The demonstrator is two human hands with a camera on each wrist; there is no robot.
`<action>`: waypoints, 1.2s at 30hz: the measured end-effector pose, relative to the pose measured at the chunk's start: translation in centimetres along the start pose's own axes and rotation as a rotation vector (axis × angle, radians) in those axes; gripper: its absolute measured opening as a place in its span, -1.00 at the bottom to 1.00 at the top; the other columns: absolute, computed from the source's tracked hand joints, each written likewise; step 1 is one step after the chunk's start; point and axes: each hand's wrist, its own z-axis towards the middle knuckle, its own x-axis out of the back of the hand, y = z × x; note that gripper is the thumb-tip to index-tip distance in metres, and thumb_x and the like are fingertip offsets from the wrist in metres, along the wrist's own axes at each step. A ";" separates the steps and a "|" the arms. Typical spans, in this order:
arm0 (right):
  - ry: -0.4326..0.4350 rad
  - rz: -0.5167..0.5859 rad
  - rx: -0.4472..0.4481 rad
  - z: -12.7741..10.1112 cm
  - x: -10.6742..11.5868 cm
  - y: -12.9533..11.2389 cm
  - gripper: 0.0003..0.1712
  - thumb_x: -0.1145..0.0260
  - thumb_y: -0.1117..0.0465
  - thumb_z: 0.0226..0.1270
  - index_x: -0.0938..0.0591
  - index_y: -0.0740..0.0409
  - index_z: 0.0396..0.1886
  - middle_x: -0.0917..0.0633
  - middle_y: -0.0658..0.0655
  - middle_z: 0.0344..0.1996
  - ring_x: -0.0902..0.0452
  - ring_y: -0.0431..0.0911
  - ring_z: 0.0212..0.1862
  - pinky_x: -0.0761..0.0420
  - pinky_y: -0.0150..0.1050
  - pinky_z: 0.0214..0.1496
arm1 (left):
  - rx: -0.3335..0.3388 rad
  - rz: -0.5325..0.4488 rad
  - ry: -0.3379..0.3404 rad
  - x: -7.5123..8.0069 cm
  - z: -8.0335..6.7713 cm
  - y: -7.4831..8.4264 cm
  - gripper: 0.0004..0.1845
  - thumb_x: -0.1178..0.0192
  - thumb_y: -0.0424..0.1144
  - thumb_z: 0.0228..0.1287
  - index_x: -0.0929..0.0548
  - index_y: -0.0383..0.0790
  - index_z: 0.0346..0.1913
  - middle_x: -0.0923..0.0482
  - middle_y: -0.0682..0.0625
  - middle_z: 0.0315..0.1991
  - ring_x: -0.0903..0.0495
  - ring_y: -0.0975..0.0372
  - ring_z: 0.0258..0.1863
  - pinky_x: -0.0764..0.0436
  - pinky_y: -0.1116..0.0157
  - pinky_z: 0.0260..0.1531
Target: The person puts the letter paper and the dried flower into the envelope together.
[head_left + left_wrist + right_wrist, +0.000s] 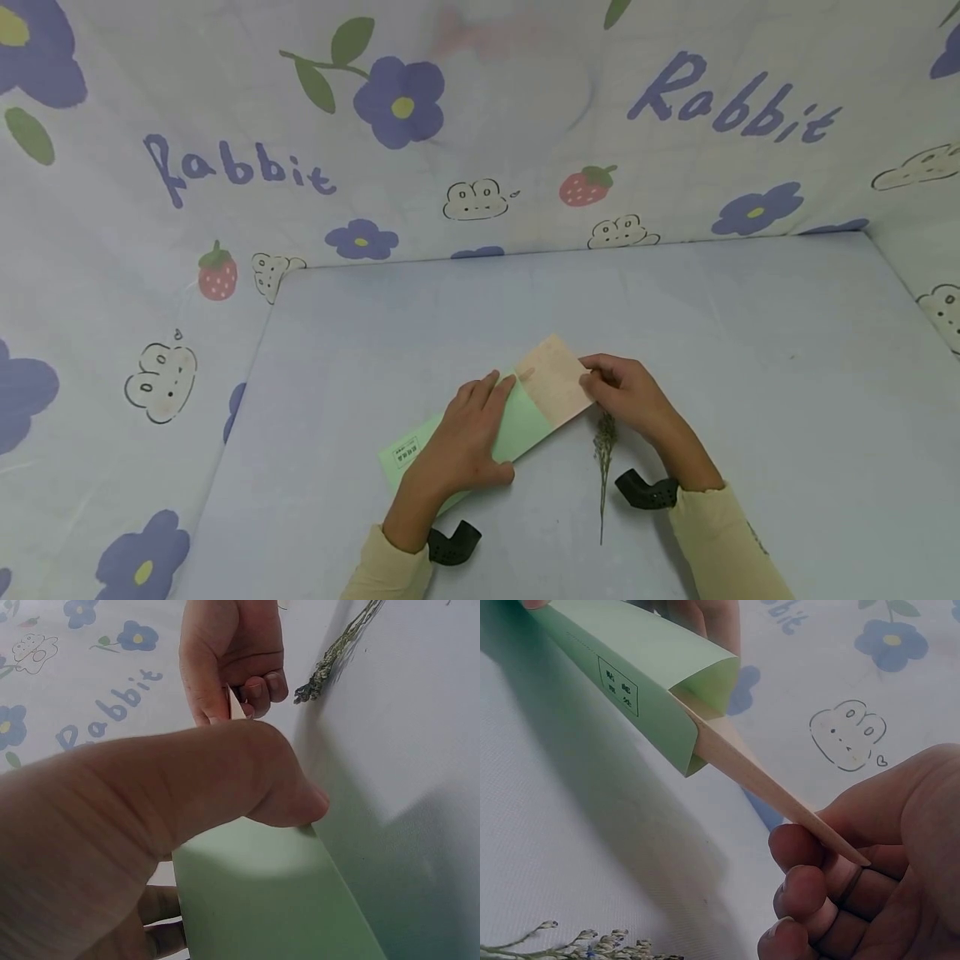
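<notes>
My left hand (pixel 465 442) lies across a light green paper sleeve (pixel 525 425) and grips it by its long edges, thumb on the near side. A beige card (pixel 555 383) sticks out of the sleeve's right end. My right hand (pixel 633 396) pinches the card's outer end between thumb and fingers. In the right wrist view the open mouth of the green sleeve (pixel 630 652) shows around the thick, pale card (pixel 757 780), and a small box of black print sits on the sleeve's side. The card's inner part is hidden in the sleeve.
A dried flower sprig (pixel 604 437) lies on the pale table (pixel 360 350) just below my right hand. Black angled wrist devices (pixel 454 546) sit at both cuffs. Behind the table hangs a white cloth (pixel 517 125) with flowers, strawberries and "Rabbit" lettering.
</notes>
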 end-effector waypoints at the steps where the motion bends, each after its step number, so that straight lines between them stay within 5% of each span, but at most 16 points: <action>1: -0.001 0.003 0.001 0.0 0.0 0.0 -0.59 -0.17 0.30 0.50 -0.55 0.46 0.22 -0.57 0.15 -0.50 -0.44 -0.06 -0.49 -0.50 -0.21 -0.44 | 0.000 0.001 0.001 0.0 0.0 0.0 0.10 -0.40 -0.20 -0.08 -0.08 -0.22 0.58 -0.07 -0.25 0.54 -0.11 -0.08 0.46 -0.21 -0.04 0.35; 36: 0.008 0.007 0.008 0.1 0.0 0.1 -0.59 -0.16 0.31 0.51 -0.54 0.48 0.23 -0.60 0.13 -0.46 -0.43 -0.08 -0.48 -0.49 -0.23 -0.44 | -0.011 -0.002 0.018 -0.1 0.2 0.0 0.09 -0.38 -0.21 -0.10 -0.10 -0.22 0.57 -0.09 -0.25 0.53 -0.13 -0.08 0.45 -0.25 -0.06 0.32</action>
